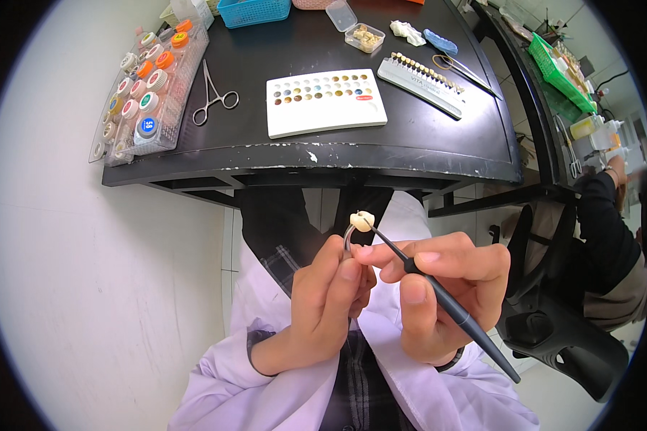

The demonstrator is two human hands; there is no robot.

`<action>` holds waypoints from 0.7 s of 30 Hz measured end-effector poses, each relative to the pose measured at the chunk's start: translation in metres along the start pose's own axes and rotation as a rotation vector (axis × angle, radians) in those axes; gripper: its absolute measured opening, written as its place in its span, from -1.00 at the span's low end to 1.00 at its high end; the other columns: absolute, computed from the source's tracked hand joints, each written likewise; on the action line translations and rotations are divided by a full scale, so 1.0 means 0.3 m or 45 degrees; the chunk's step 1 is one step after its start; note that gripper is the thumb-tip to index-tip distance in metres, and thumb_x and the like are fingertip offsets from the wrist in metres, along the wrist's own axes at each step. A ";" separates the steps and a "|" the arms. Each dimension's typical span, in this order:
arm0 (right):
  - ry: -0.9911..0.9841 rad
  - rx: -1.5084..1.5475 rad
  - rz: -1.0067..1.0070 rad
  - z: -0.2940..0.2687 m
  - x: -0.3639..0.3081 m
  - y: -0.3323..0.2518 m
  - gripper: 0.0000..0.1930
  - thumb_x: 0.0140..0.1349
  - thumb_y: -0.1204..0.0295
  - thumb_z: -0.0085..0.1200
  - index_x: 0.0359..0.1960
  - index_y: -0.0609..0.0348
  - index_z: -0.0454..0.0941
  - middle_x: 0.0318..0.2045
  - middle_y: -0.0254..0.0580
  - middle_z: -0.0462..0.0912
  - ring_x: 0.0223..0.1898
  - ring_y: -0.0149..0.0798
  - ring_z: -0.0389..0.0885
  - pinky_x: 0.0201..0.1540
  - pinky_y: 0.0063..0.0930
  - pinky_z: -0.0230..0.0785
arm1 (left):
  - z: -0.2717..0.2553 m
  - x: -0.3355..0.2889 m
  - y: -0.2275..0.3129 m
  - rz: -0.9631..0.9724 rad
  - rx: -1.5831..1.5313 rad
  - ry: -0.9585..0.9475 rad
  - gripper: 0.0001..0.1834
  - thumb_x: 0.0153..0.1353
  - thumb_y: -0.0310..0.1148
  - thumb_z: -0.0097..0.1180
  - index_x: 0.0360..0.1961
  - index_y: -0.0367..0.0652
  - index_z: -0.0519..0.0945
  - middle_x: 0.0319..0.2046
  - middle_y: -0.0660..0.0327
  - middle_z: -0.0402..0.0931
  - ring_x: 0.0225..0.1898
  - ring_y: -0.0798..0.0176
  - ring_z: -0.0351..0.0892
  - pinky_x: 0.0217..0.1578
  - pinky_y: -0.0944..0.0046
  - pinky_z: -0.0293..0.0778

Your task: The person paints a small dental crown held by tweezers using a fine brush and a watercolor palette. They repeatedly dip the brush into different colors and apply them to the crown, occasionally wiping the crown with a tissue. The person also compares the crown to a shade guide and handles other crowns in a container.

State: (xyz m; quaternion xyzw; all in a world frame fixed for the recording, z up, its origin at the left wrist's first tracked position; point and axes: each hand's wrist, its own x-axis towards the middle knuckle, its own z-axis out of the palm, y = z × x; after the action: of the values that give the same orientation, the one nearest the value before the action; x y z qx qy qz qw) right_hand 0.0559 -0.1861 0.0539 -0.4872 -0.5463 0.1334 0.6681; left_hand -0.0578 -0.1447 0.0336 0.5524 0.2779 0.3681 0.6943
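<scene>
My left hand (327,298) is closed around a curved metal clamp (348,238), its lower part hidden by my fingers. At the clamp's tip sits a cream-coloured dental crown (362,220), held up before my lap. Between the thumb and fingers of my right hand (456,284) is a slim dark brush (456,307), slanting down to the right. Its fine tip meets the crown's surface or lies just in front of it; I cannot tell which. The fingers of both hands come close together below the crown.
On the black table (241,72) lie a white palette (323,123) with coloured wells, a shade guide (420,86), scissor-handled forceps (212,97), and a small box of tooth pieces (364,38). A clear rack (158,129) holds several capped jars. Another person (615,237) sits at the right.
</scene>
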 end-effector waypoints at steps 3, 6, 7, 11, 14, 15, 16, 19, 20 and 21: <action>-0.065 -0.002 -0.016 -0.005 0.005 0.008 -0.79 0.18 0.51 -0.02 -0.27 0.32 0.21 -0.44 0.17 0.56 -0.49 -0.28 0.61 -0.43 -0.50 0.53 | -0.006 0.001 -0.009 0.048 0.011 0.006 -0.76 0.36 -0.35 -0.33 -0.37 -0.31 0.29 -0.66 0.28 0.32 -0.70 0.54 0.21 -0.73 0.52 0.10; -0.092 -0.027 -0.015 -0.010 0.003 0.004 -0.79 0.18 0.52 -0.02 -0.27 0.31 0.21 -0.43 0.18 0.56 -0.47 -0.27 0.62 -0.41 -0.50 0.52 | -0.008 0.006 -0.010 0.046 0.013 0.016 -0.76 0.35 -0.35 -0.32 -0.37 -0.31 0.28 -0.66 0.28 0.32 -0.69 0.54 0.21 -0.72 0.51 0.11; -0.085 -0.040 -0.010 -0.011 0.002 0.001 -0.80 0.18 0.52 -0.02 -0.27 0.31 0.21 -0.43 0.18 0.56 -0.47 -0.27 0.62 -0.40 -0.50 0.52 | -0.007 0.005 -0.008 0.037 0.017 0.016 -0.76 0.35 -0.35 -0.32 -0.37 -0.31 0.28 -0.66 0.28 0.32 -0.69 0.54 0.21 -0.72 0.51 0.11; 0.005 0.010 -0.018 -0.005 0.007 0.010 -0.79 0.17 0.51 0.01 -0.29 0.31 0.22 -0.44 0.17 0.57 -0.48 -0.26 0.62 -0.42 -0.52 0.52 | 0.007 0.005 0.006 -0.006 0.019 0.047 -0.76 0.35 -0.35 -0.30 -0.37 -0.31 0.29 -0.65 0.28 0.33 -0.69 0.54 0.21 -0.71 0.51 0.12; 0.004 -0.019 -0.031 0.002 0.008 0.020 -0.77 0.16 0.50 0.03 -0.29 0.30 0.22 -0.46 0.14 0.57 -0.48 -0.27 0.62 -0.45 -0.55 0.50 | -0.004 0.008 -0.020 0.078 0.033 0.046 -0.76 0.35 -0.35 -0.30 -0.37 -0.31 0.30 -0.63 0.28 0.33 -0.68 0.54 0.21 -0.70 0.51 0.12; -0.017 -0.007 -0.013 0.002 0.010 0.014 -0.77 0.15 0.49 0.04 -0.29 0.30 0.22 -0.47 0.13 0.56 -0.48 -0.27 0.62 -0.45 -0.55 0.50 | -0.006 0.007 -0.019 0.085 0.044 0.039 -0.76 0.35 -0.35 -0.30 -0.37 -0.31 0.30 -0.63 0.28 0.34 -0.68 0.54 0.21 -0.70 0.50 0.13; -0.039 0.003 0.005 0.000 0.011 0.010 -0.76 0.15 0.49 0.04 -0.29 0.30 0.22 -0.47 0.11 0.56 -0.48 -0.27 0.62 -0.45 -0.55 0.50 | -0.007 0.008 -0.018 0.092 0.053 0.030 -0.77 0.35 -0.36 -0.31 -0.37 -0.31 0.30 -0.63 0.28 0.34 -0.67 0.54 0.21 -0.70 0.50 0.13; -0.003 -0.008 0.029 0.001 0.004 0.006 -0.75 0.17 0.45 0.04 -0.30 0.30 0.22 -0.49 0.07 0.54 -0.50 -0.29 0.61 -0.47 -0.53 0.50 | -0.001 0.007 -0.005 0.041 0.065 0.035 -0.73 0.36 -0.31 -0.31 -0.38 -0.29 0.29 -0.62 0.29 0.31 -0.66 0.55 0.17 -0.69 0.51 0.10; 0.009 0.022 0.031 0.001 0.006 0.006 -0.75 0.18 0.43 0.03 -0.30 0.30 0.22 -0.50 0.05 0.53 -0.50 -0.29 0.61 -0.47 -0.51 0.51 | 0.003 0.006 -0.002 0.011 0.065 0.039 -0.71 0.36 -0.27 -0.32 -0.39 -0.29 0.29 -0.62 0.30 0.29 -0.66 0.56 0.15 -0.68 0.51 0.08; 0.020 0.051 0.032 0.000 0.010 0.007 -0.74 0.19 0.42 0.03 -0.30 0.30 0.21 -0.50 0.04 0.52 -0.50 -0.29 0.61 -0.47 -0.49 0.52 | 0.004 0.004 -0.009 0.000 -0.043 0.038 -0.67 0.36 -0.22 -0.33 -0.39 -0.28 0.28 -0.62 0.31 0.27 -0.66 0.56 0.13 -0.67 0.52 0.06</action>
State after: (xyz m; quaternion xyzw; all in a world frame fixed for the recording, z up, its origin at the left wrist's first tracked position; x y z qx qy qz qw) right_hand 0.0577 -0.1830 0.0540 -0.4817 -0.5320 0.1489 0.6802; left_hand -0.0558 -0.1446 0.0314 0.5352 0.2819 0.3808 0.6993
